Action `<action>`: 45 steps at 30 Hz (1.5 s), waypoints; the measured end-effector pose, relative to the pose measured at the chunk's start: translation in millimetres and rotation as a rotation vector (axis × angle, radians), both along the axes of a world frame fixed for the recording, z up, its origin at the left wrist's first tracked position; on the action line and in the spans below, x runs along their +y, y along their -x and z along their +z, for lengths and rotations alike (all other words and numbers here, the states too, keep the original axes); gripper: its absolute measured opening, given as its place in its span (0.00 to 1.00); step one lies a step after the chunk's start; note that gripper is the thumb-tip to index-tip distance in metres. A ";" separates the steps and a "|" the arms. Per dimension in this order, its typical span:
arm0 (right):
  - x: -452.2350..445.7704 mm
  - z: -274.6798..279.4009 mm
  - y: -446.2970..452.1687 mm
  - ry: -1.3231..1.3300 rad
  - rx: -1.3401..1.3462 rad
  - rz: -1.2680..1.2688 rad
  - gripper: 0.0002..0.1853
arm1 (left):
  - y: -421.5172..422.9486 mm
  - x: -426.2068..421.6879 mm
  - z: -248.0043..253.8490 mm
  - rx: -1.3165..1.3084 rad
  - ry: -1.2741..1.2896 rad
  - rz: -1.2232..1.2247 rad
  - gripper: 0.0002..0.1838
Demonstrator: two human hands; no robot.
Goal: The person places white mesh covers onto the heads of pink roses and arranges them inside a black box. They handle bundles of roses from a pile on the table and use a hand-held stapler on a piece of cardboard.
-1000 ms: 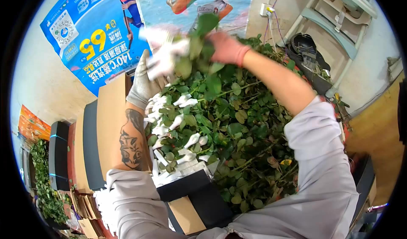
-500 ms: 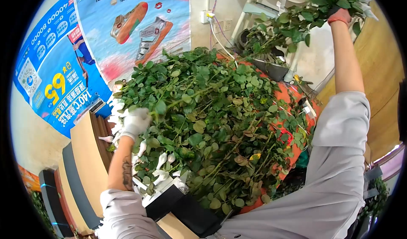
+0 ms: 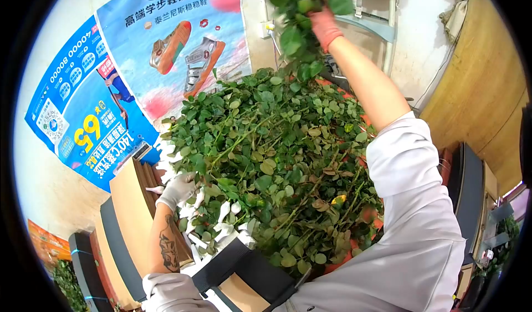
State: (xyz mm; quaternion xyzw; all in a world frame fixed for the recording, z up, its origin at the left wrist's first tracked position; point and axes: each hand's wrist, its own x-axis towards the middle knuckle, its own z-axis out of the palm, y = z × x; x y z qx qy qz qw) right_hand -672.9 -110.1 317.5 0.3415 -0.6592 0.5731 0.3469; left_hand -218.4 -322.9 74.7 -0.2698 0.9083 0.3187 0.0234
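Observation:
My right hand [image 3: 324, 27], in a red glove, is raised at the top and closed round a bunch of leafy stems [image 3: 296, 38] with whitish heads, blurred at the frame's top. My left hand [image 3: 178, 189], in a white glove, is low at the left edge of a large heap of green leafy stems [image 3: 266, 146], among white-wrapped buds [image 3: 224, 212]. Its fingers are partly hidden by leaves, and whether they grip a stem is unclear. Some leaves in the heap look brownish.
Cardboard sheets [image 3: 130, 207] stand left of the heap. A black box [image 3: 244, 273] is near my body. Posters [image 3: 183, 40] hang on the wall behind. A pale chair frame [image 3: 382, 24] stands at the back right, beside a wooden panel [image 3: 476, 101].
My right hand swung far right with the stems, then came back toward the top centre. My left hand moved down from the raised bunch to the bud side of the heap.

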 end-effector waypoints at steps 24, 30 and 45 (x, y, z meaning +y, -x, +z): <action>184.0 103.8 67.4 0.136 0.501 0.247 0.24 | -22.5 49.1 -12.6 -0.112 0.226 0.084 0.15; 126.1 71.1 1.8 -0.274 0.634 0.083 0.27 | -9.1 56.9 22.9 -0.378 0.571 0.172 0.20; 169.9 -74.2 -349.7 -1.473 1.142 0.854 0.27 | -241.4 187.1 99.2 0.814 0.158 0.456 0.19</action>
